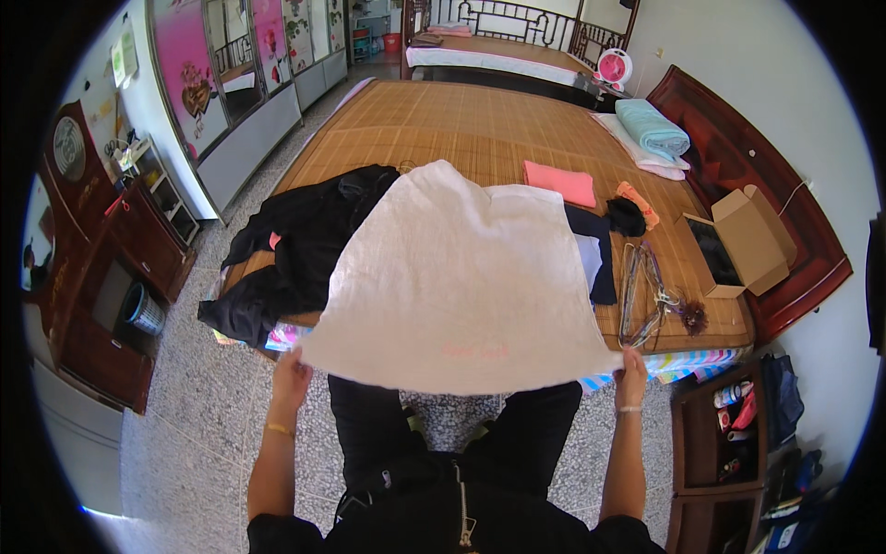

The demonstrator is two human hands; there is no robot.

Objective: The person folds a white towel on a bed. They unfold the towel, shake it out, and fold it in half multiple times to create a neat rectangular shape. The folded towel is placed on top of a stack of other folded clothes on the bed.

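Note:
A pale beige cloth (457, 277), likely a towel, is spread out in front of me over the near part of the bed. Its near left corner is pinched in my left hand (292, 374), and my right hand (630, 374) grips the near right corner. Between the hands the near edge sags, with faint pink writing close to it. The cloth covers part of a black garment (304, 256) on its left. To the right, a dark folded cloth (601, 277) and a whitish piece (588, 260) show from beneath it.
A bamboo mat (457, 118) covers the bed. On it lie a folded pink cloth (559, 183), wire hangers (640, 298), an open cardboard box (740, 242) and a rolled light-blue towel (651, 128). An open wooden cabinet (720, 478) stands at my right, a waste basket (144, 309) at far left.

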